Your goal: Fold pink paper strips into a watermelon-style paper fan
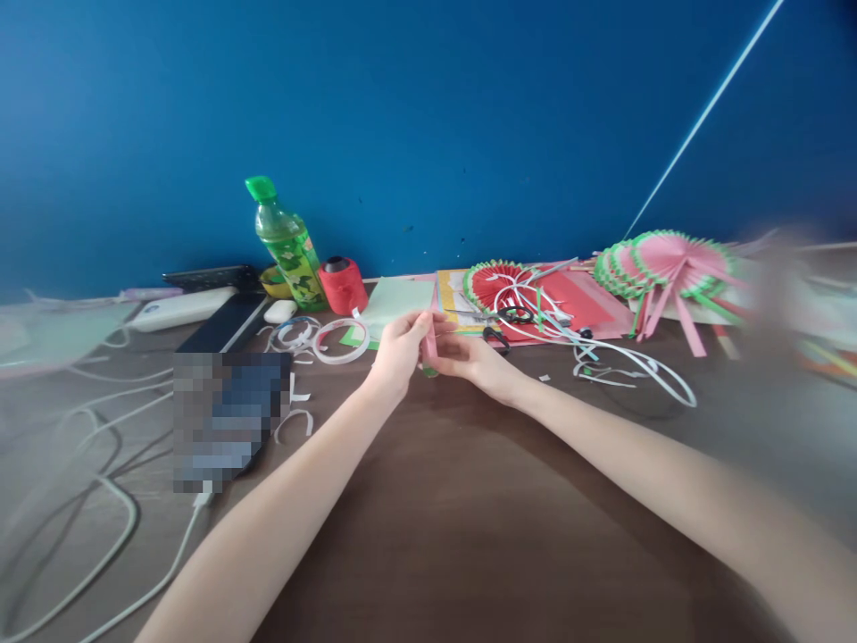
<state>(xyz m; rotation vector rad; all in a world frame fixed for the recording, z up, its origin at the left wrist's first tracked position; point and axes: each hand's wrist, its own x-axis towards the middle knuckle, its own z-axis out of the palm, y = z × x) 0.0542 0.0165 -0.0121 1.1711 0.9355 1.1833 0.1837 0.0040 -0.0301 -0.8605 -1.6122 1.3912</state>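
Observation:
Between my two hands is a small folded piece of pink paper (430, 346) with a bit of green at its lower end. My left hand (403, 346) pinches it from the left, thumb on top. From the right, my right hand (472, 362) closes its fingers on the lower part of the same paper. Just beyond the hands lie a pale green paper sheet (400, 299) and black-handled scissors (514, 314). Rolls of clear tape (341, 341) rest to the left of my left hand.
Pink and green pleated paper fans (669, 263) stand at the right, near a red fan (495, 284) and a looped white cable (643, 362). Along the blue wall are a green-capped bottle (287, 246) and a red thread spool (343, 286). A phone (241, 415) lies left, cable attached.

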